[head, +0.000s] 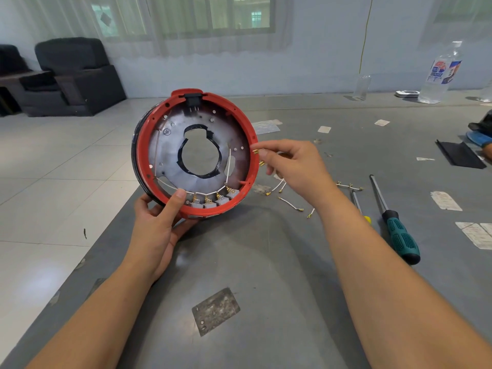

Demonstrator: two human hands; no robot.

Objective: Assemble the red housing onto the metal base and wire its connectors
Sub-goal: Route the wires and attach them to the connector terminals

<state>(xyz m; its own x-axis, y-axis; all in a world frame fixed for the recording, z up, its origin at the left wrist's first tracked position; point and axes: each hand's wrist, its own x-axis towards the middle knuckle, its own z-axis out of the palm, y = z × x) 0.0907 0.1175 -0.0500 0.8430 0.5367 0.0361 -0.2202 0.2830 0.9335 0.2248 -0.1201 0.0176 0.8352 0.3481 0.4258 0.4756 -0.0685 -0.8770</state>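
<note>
The round red housing (pixel 247 129) stands tilted on its lower edge on the grey table, with the metal base plate (pixel 173 145) inside it. My left hand (pixel 157 222) grips its lower left rim, thumb over the red edge. Several grey connector blocks (pixel 210 202) along the bottom carry short white wires (pixel 229 166) with brass terminals. My right hand (pixel 290 163) pinches a white wire with a brass terminal (pixel 255 151) just outside the right rim. A black socket (pixel 192 98) sits at the housing's top.
Loose white wires (pixel 290 203) lie on the grey table (pixel 266 262) right of the housing. A teal-handled screwdriver (pixel 399 230) and a yellow-tipped one (pixel 358 202) lie further right. A metal plate (pixel 215 311) lies near me. A water bottle (pixel 439 73) stands at the far right. The table's left edge drops to floor.
</note>
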